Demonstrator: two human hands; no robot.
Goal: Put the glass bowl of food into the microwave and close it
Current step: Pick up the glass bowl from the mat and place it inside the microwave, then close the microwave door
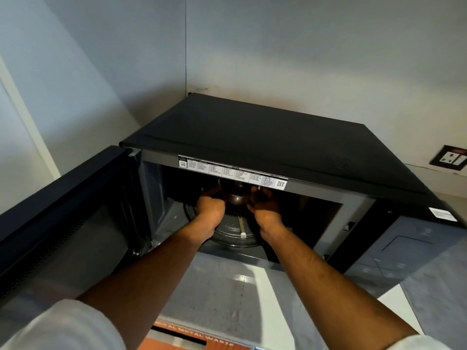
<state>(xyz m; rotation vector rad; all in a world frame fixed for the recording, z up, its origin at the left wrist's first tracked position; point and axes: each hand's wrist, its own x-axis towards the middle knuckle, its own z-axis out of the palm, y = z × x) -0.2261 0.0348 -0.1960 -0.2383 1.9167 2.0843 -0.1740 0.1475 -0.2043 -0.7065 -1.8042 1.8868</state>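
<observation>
A black microwave (278, 137) stands on a counter in a corner, its door (63, 223) swung wide to the left. Both my arms reach into the cavity. My left hand (211, 207) and my right hand (265, 205) grip the two sides of a glass bowl (236, 195) with dark contents. The bowl is held over the glass turntable (235, 231); whether it touches the plate I cannot tell. The upper part of the bowl is hidden behind the cavity's top frame and its white label strip (232, 171).
The control panel (404, 246) is on the microwave's right. A wall socket (451, 157) sits at the far right. Grey counter (227, 286) lies below the cavity, with an orange labelled box (192, 337) at the bottom edge. Walls close in behind and left.
</observation>
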